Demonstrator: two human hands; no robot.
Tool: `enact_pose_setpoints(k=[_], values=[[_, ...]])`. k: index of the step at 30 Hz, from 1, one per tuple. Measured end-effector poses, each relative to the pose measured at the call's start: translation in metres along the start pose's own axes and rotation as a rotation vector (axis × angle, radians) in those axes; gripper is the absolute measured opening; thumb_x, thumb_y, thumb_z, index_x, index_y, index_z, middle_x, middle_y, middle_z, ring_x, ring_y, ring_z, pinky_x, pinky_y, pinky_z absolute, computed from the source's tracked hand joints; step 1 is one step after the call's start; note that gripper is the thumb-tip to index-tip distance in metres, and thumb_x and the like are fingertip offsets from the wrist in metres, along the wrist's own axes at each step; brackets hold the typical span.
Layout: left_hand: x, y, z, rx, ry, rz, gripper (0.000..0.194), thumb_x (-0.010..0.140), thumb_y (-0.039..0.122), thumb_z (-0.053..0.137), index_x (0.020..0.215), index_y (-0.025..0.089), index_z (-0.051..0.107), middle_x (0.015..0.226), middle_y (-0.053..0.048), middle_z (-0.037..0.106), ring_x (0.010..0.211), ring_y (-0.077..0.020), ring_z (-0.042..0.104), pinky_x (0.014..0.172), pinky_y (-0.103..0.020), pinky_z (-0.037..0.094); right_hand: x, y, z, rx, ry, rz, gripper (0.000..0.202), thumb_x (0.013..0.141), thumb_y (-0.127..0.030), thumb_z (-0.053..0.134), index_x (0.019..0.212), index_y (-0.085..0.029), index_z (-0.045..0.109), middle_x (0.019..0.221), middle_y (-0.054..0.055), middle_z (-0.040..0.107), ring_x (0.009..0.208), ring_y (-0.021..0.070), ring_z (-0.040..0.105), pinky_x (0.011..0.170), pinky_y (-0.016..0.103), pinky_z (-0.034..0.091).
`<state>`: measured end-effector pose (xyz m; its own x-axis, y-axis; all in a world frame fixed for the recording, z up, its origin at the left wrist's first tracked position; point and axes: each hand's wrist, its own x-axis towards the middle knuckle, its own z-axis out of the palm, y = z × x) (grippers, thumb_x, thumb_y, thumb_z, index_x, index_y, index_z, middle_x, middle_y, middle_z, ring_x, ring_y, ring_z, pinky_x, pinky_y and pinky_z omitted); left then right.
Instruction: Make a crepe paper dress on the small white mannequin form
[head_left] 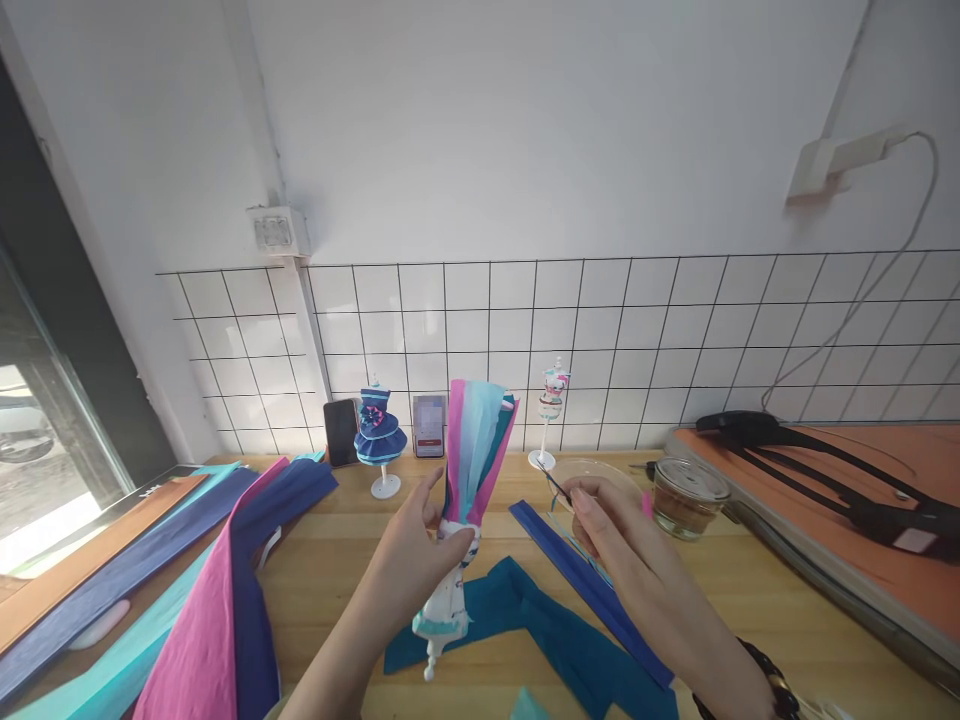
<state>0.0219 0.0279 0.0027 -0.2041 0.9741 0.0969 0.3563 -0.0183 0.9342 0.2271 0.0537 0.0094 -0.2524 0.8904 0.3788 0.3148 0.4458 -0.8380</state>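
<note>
My left hand (409, 565) is closed around the middle of a small white mannequin (444, 605), held upside down with its knobbed top pointing down. A fan of pink, light blue and teal crepe paper (480, 450) rises from its waist above my thumb. In my right hand (626, 545), to the right and apart from the mannequin, a slim dark pointed tool (553, 482) is pinched between thumb and fingers. Its exact kind is unclear. Beneath my hands lie a folded teal paper strip (555, 630) and a blue strip (585, 585).
A blue-dressed mannequin (381, 440) and a white one (553, 405) stand at the back. Two phones (429, 428) lean on the tiled wall. Long coloured paper strips (195, 630) cover the left. A glass jar (688, 498) and clear dish (600, 470) sit at right.
</note>
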Motion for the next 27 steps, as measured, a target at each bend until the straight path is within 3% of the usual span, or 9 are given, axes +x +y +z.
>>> enact_pose_setpoints(k=[6,12,18,22,27], values=[[-0.002,-0.004,0.001,0.156,-0.041,-0.008,0.071,0.071,0.03,0.057,0.135,0.019,0.031,0.062,0.007,0.038,0.057,-0.0152,0.045,0.058,-0.028,0.041,0.005,0.004,-0.003,-0.041,0.014,0.012,0.032,0.091,-0.049,0.036,0.09,-0.023,0.054,0.069,-0.001,0.051,0.06,0.0143,0.046,0.056,0.025,0.039],[-0.002,-0.011,0.0,0.273,-0.027,-0.033,0.071,0.071,0.033,0.056,0.136,0.022,0.032,0.074,0.002,0.045,0.064,-0.0183,0.05,0.059,-0.03,0.042,0.01,0.011,-0.006,-0.14,-0.021,-0.037,0.037,0.093,-0.048,0.032,0.074,-0.022,0.05,0.063,-0.001,0.05,0.06,0.0156,0.047,0.055,0.026,0.036],[-0.004,-0.011,-0.003,0.321,-0.007,-0.022,0.072,0.072,0.033,0.055,0.138,0.026,0.03,0.08,-0.002,0.052,0.075,-0.0236,0.054,0.066,-0.034,0.042,0.013,0.017,-0.007,-0.24,-0.05,0.016,0.043,0.093,-0.05,0.03,0.062,-0.022,0.04,0.058,-0.003,0.043,0.056,0.0149,0.044,0.055,0.027,0.033],[-0.004,-0.006,-0.004,0.306,-0.003,-0.05,0.074,0.072,0.034,0.055,0.14,0.024,0.028,0.086,-0.005,0.056,0.083,-0.0269,0.056,0.07,-0.036,0.042,0.014,0.018,-0.009,-0.232,-0.046,0.017,0.043,0.093,-0.05,0.027,0.061,-0.023,0.035,0.058,-0.003,0.041,0.055,0.0151,0.042,0.055,0.028,0.033],[-0.005,0.0,-0.006,0.331,-0.003,-0.055,0.074,0.071,0.033,0.056,0.139,0.023,0.029,0.085,-0.006,0.056,0.085,-0.0288,0.056,0.074,-0.039,0.041,0.015,0.018,-0.01,-0.197,-0.003,0.01,0.04,0.093,-0.05,0.029,0.066,-0.023,0.042,0.059,-0.003,0.043,0.059,0.016,0.045,0.059,0.028,0.035]])
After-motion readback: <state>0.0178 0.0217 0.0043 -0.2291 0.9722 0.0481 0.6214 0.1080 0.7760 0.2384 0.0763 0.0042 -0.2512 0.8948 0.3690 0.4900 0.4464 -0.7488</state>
